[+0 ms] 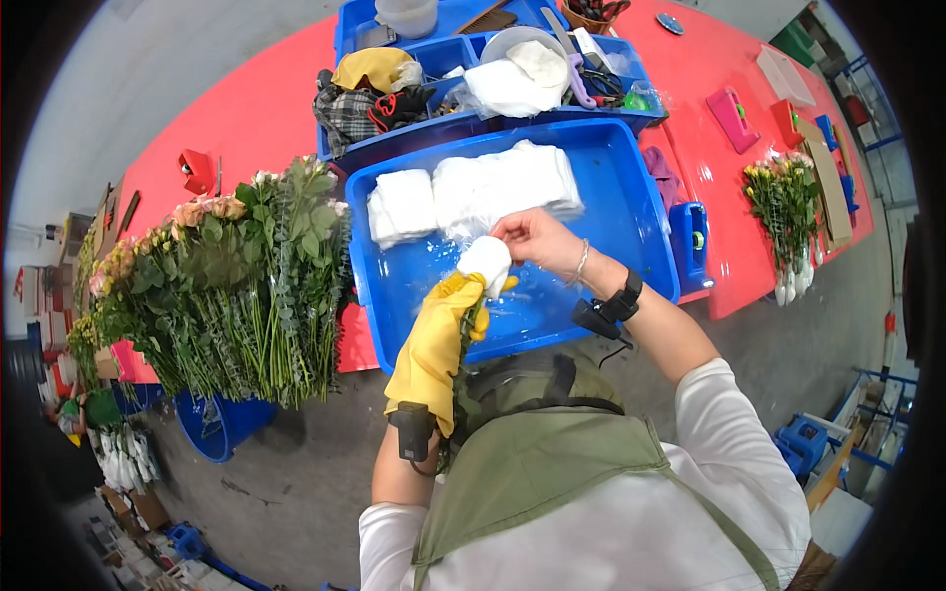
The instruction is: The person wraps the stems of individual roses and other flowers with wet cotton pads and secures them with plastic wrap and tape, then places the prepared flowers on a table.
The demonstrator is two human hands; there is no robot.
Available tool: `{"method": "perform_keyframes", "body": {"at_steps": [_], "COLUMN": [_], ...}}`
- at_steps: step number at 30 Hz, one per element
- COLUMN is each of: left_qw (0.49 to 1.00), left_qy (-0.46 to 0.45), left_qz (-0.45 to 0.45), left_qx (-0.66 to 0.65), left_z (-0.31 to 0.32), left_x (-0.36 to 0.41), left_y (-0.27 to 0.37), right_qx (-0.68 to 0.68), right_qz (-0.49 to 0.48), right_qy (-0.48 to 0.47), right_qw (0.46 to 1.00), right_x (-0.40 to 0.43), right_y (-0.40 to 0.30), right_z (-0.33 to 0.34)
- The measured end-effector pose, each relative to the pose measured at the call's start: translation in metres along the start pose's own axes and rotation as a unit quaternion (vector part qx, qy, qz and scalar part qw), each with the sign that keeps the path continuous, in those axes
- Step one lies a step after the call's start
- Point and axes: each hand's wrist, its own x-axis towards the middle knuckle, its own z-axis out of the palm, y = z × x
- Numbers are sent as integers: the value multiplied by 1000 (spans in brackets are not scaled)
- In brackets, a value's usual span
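My left hand (443, 325), in a yellow rubber glove, is closed around green flower stems (467, 332) just below a white wrap (485, 262). The wrap covers the stem ends, which point up and away from me. My bare right hand (543, 240) has its fingers bent close together at the wrap's upper right edge; whether they pinch anything is unclear. Both hands are over a shallow blue plastic tray (621, 192) with wet patches on its floor. At its far side lie a wide stack of folded white sheets (510, 185) and a smaller stack (401, 207).
Many rose and eucalyptus bunches (236, 295) cover the red table (273, 96) at left, above a blue bucket (222, 428). A compartmented blue toolbox (443, 55) stands behind the tray. At right are a blue tape dispenser (689, 244) and bouquets with white-wrapped ends (785, 207).
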Motion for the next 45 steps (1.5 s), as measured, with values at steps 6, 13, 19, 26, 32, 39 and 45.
{"method": "perform_keyframes", "body": {"at_steps": [6,13,19,26,32,39,45], "left_qw": [988,976,958,960,975,983,998], "left_qy": [128,170,196,206,147,167,47], "left_qz": [-30,-31,-6,1,109,76,12], "left_qx": [87,134,210,189,124,4,-29], "left_z": [0,-13,8,11,2,-8,-22], "left_x": [7,8,-1,4,9,30,29], "left_y": [-6,-2,-3,-4,3,-1,18], "right_qx": [-102,-166,-264,-373,-363,-329,-55], "right_qz": [-57,-12,-91,-260,-291,-225,-90], "right_qy": [85,107,165,247,172,118,213], "right_qw": [989,980,946,855,869,909,971], "right_x": [-4,-6,-11,-40,-50,-61,-51], "right_y": [3,-3,-3,-5,-16,7,59], "right_z": [4,10,27,93,106,110,90]}}
